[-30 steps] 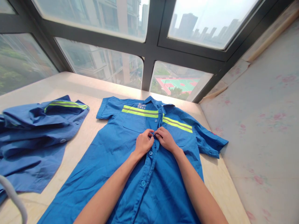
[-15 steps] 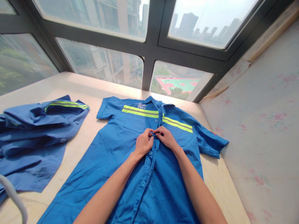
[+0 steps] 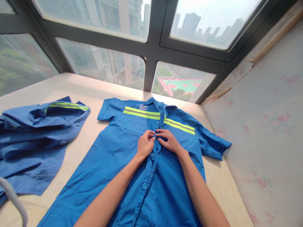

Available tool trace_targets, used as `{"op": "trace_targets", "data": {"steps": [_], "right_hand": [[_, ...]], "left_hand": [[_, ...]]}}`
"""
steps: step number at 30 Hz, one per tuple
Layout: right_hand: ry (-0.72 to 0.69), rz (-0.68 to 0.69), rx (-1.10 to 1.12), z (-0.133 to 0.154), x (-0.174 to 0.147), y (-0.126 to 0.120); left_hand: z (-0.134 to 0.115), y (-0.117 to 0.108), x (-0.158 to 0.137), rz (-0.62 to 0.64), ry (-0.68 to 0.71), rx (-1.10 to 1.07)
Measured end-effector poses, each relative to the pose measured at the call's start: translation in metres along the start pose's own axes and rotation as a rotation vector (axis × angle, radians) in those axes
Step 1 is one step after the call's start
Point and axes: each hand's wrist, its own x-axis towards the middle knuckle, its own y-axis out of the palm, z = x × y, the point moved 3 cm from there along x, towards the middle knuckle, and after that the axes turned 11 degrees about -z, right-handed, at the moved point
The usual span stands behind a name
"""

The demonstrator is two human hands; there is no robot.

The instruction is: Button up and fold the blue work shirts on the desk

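Note:
A blue short-sleeved work shirt [image 3: 109, 157] with yellow-green reflective bands lies front up, collar toward the window. At the middle of its chest, my left hand [image 3: 146, 144] is closed in a pinch on the front placket's edge. Facing it, my right hand [image 3: 169, 141] has its thumb and fingertips on the same spot of the placket, the index finger stretched a little forward. My fingertips mostly cover the button there. Below them on the placket show one button [image 3: 151, 154] and a lower button [image 3: 145, 185]; another button [image 3: 157, 122] sits above.
A second blue garment [image 3: 42, 151] with a reflective band lies crumpled at the left on the pale surface [image 3: 80, 134]. A grey curved tube [image 3: 14, 197] stands at the lower left. Dark window frames [image 3: 155, 50] bound the back, a flowered wall [image 3: 265, 135] the right.
My right hand's fingers have loosened and stretched out somewhat, with the thumb moved lower. My left hand keeps its pinch in nearly the same place. The shirt lies as before.

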Motion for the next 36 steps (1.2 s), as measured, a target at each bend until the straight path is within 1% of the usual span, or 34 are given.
{"op": "trace_targets", "data": {"steps": [4,7,16,22,27,36], "right_hand": [[-0.001,0.074,-0.023,-0.003,0.000,-0.004],[-0.035,0.091,-0.054,-0.005,0.000,-0.004],[-0.129,-0.040,-0.148,-0.003,-0.002,0.002],[-0.129,-0.043,-0.147,0.004,-0.001,0.001],[-0.117,-0.045,-0.157,0.009,-0.002,0.001],[-0.114,-0.093,-0.122,0.010,-0.003,-0.001]], "left_hand": [[0.001,0.000,0.000,-0.006,-0.008,0.005],[0.001,0.001,0.000,-0.002,-0.012,0.004],[0.003,0.002,0.006,0.005,-0.028,-0.059],[0.002,0.003,0.005,-0.006,-0.031,-0.060],[0.001,0.002,0.003,-0.014,0.005,0.021],[-0.003,0.000,0.006,0.029,0.020,0.026]]}}
